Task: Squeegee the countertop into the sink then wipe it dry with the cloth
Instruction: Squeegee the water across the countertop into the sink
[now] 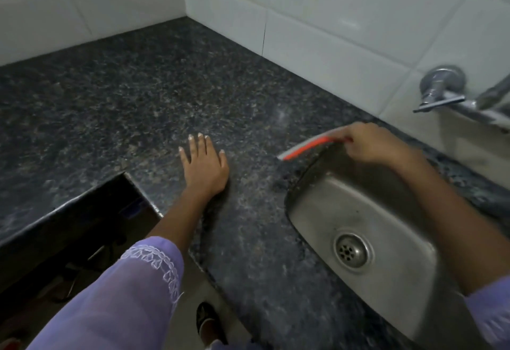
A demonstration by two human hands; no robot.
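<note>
The dark speckled granite countertop [154, 101] fills the middle of the view, with a steel sink [325, 211] set into it at the right. My right hand [369, 142] grips a squeegee [306, 146] with an orange and white blade, held at the sink's far left rim. My left hand [204, 163] lies flat on the counter, fingers spread, left of the sink. No cloth is in view.
White tiled walls [317, 18] meet in a corner behind the counter. A chrome tap [444, 87] juts from the wall above the sink at the right. The counter's front edge has a cut-out at the lower left, with dark floor [82, 239] below.
</note>
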